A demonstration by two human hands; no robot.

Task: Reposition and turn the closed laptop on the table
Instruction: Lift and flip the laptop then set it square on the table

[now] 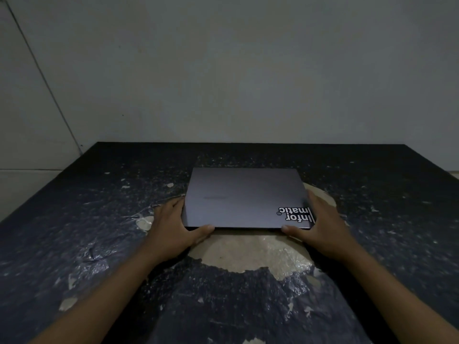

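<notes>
Near the table's (74, 219) middle, a bit toward its near edge, lies the closed laptop (244, 197), flat, lid up, grey. Its long sides run approx parallel to the table's far edge. Part of it sits over a big pale patch (248, 252) where the table's dark covering has peeled away; the patch spreads from under the laptop toward the near edge.

Sticker (296, 214) w/ white lettering on black sits at the laptop's near right corner, text turned sideways and upside down from this view.

Left hand (173, 227) grips the laptop's near left corner: fingers along the left side, thumb (205, 229) pressed against the near edge. Hand half open, curled round the corner.

Right hand (320, 224) does the same at the near right corner: fingers up the right side, thumb (289, 229) on the near edge just below the sticker. Also half open, wrapped on the corner.

Both forearms reach in from the near edge. Can't tell if the laptop is lifted or resting; lighting is dim.

Behind the table's far edge, a plain wall (223, 70).
</notes>
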